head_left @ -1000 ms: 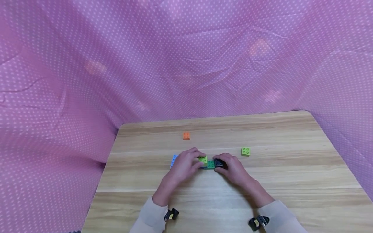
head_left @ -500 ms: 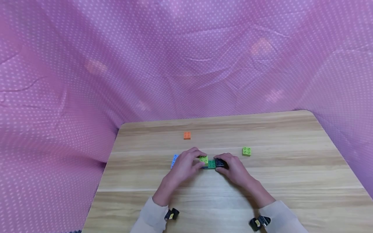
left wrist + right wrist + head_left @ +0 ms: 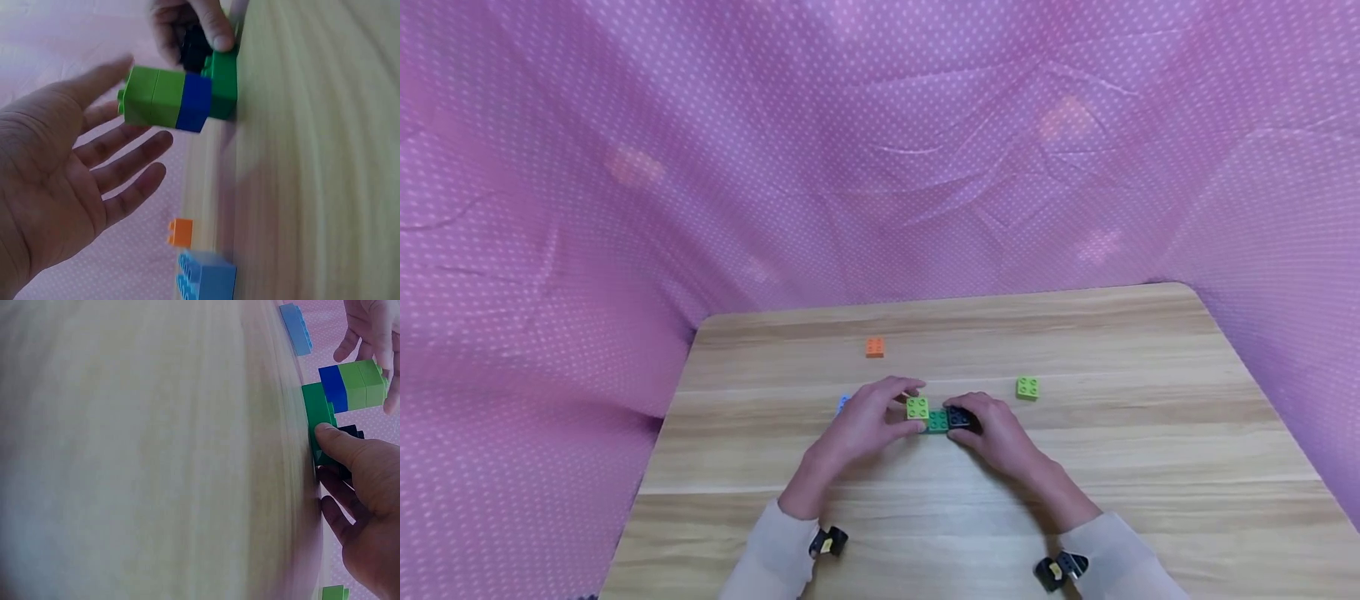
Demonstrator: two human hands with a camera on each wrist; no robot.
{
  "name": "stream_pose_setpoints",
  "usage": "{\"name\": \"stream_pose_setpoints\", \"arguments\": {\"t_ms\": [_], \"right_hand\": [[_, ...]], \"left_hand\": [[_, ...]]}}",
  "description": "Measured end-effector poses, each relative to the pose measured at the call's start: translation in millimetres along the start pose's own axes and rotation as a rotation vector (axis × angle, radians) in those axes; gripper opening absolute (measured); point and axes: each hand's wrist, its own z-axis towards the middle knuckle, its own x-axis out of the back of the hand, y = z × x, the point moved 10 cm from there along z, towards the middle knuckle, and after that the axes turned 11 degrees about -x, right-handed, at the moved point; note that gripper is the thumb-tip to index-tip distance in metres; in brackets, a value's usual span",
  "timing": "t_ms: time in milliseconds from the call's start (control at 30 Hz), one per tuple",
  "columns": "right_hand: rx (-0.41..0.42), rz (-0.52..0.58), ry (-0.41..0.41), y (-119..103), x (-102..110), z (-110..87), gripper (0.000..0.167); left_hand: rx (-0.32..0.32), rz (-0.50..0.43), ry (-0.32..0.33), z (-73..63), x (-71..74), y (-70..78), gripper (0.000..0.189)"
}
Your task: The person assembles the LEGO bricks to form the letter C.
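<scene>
A long green building brick (image 3: 224, 90) lies on the table. At one end it carries a dark blue brick (image 3: 195, 103), with two lime green bricks (image 3: 153, 97) stacked on that. A black brick (image 3: 957, 417) sits on its other end. My right hand (image 3: 996, 429) grips this end, the thumb pressed on the green brick's side and the fingers across from it. My left hand (image 3: 868, 421) is spread around the lime stack, its fingers extended and apart from it in the left wrist view, with the thumb tip close to the top lime brick.
A light blue brick (image 3: 215, 278) rests on the table to the left, partly behind my left hand in the head view. Farther back lies an orange brick (image 3: 875, 347). Another lime green brick (image 3: 1027, 388) is beyond my right hand. A pink dotted cloth (image 3: 880, 167) hangs around the wooden table (image 3: 1150, 400).
My left hand has let go of the lime green brick: its fingers have spread and it has shifted slightly left. My right hand keeps its grip on the green and black end.
</scene>
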Motion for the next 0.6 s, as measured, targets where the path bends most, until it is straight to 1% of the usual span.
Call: {"name": "stream_pose_setpoints", "arguments": {"t_ms": [67,167,300,433,533,600], "right_hand": [[-0.005,0.008,0.003,0.1,0.7,0.4,0.041],[-0.006,0.013,0.005,-0.1,1.2,0.8,0.041],[-0.008,0.013,0.005,0.1,0.5,0.8,0.041],[-0.006,0.015,0.013,0.1,0.1,0.4,0.042],[-0.006,0.016,0.011,0.4,-0.7,0.5,0.043],[-0.01,0.021,0.009,1.2,-1.2,0.6,0.042]], "left_hand": [[0.013,-0.054,-0.007,2.8,5.3,-6.7,0.065],[0.041,-0.077,0.006,7.6,17.8,-21.3,0.063],[0.065,-0.03,0.049,14.4,37.5,-45.6,0.057],[0.114,0.029,0.105,22.2,54.5,-69.6,0.055],[0.183,0.058,0.124,27.4,61.5,-85.1,0.055],[0.217,0.071,0.113,31.6,62.4,-94.1,0.058]]}}
